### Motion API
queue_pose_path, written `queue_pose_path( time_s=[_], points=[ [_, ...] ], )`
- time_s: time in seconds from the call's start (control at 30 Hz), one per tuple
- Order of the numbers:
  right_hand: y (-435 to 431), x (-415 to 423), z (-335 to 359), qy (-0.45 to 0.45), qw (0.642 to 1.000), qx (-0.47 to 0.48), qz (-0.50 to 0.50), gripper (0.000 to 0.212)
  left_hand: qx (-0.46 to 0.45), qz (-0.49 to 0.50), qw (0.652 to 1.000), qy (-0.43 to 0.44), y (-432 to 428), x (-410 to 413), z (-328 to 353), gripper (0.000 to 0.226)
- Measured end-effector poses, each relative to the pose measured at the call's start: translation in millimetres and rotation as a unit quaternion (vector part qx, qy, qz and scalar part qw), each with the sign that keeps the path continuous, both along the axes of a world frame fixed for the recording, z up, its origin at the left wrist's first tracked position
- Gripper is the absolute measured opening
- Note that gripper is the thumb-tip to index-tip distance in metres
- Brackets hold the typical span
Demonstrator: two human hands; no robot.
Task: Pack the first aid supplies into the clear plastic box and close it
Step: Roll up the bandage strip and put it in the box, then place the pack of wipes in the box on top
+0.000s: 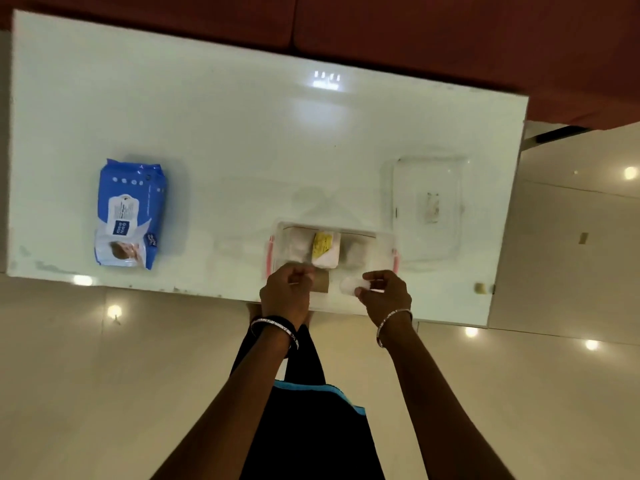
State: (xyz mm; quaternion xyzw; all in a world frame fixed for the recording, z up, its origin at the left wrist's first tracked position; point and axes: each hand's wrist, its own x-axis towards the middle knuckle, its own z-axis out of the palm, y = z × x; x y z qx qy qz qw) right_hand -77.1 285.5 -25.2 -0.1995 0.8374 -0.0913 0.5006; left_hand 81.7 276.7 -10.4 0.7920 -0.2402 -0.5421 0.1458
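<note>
The clear plastic box (384,237) with pink side clips stands open at the table's near edge. Inside lie white packets, a yellow-labelled packet (322,244) and a brown piece (320,281). My left hand (286,292) hovers over the box's near left corner, fingers curled; what it pinches is too blurred to tell. Over the near right part of the box, my right hand (384,296) pinches a small white oval pad (350,286). The clear lid (429,206) lies flat on the table, to the right of the box.
A blue pack of wet wipes (128,214) lies at the left on the white glossy table (242,143). A dark red sofa runs behind the far edge. Shiny cream floor tiles surround the table.
</note>
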Motion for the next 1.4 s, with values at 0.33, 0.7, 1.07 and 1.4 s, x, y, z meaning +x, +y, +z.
queue_pose_path(
  time_s=[0.33, 0.7, 1.07, 1.4],
  points=[
    [-20.3, 15.5, -65.8, 0.065, 0.972, 0.035, 0.222, 0.029, -0.109, -0.058, 0.991, -0.056, 29.8, 26.7, -42.0, 0.015],
    [-9.8, 36.1, -73.8, 0.112, 0.986, -0.008, 0.123, 0.017, -0.095, -0.024, 0.995, -0.012, 25.6, 34.9, -45.9, 0.011],
    [-13.4, 51.3, -30.5, 0.195, 0.96, -0.197, 0.035, 0.013, -0.135, 0.091, 0.986, 0.044, 6.2, 86.5, -39.6, 0.015],
    [-75.4, 202.4, -19.0, 0.077, 0.892, -0.4, 0.195, 0.01, -0.153, 0.261, 0.951, -0.062, -4.7, 224.7, -45.5, 0.015]
  ],
)
